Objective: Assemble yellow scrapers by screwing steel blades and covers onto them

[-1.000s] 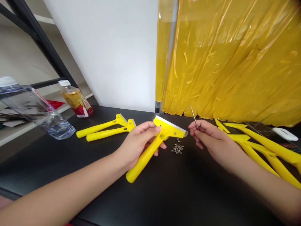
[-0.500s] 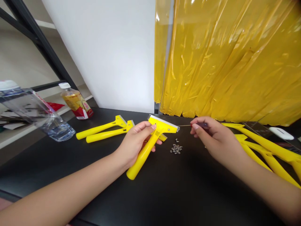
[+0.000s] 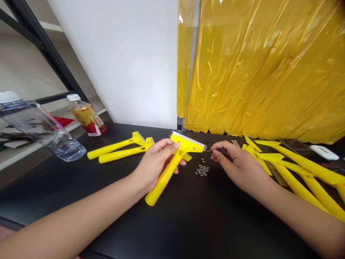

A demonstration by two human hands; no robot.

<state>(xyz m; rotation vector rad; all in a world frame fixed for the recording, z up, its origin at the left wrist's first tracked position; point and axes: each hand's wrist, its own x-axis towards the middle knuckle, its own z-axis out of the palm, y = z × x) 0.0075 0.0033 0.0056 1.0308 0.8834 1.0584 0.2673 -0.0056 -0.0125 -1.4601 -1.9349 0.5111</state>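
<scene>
On the black table (image 3: 81, 194), the left hand (image 3: 157, 167) clamps a yellow paint scraper (image 3: 164, 180) by its handle, while the right hand (image 3: 238, 163) pinches a thin screwdriver (image 3: 221, 150), its tip just beside the scraper's head. A slip could scatter the small screws (image 3: 202, 170) below. Whether the tip touches is too fine to tell.

No text here can be read for certain. The water bottle (image 3: 45, 126) at far left has a label strip with red lettering, too blurred to read, and the print on the drink bottle (image 3: 87, 117) is too small.
</scene>
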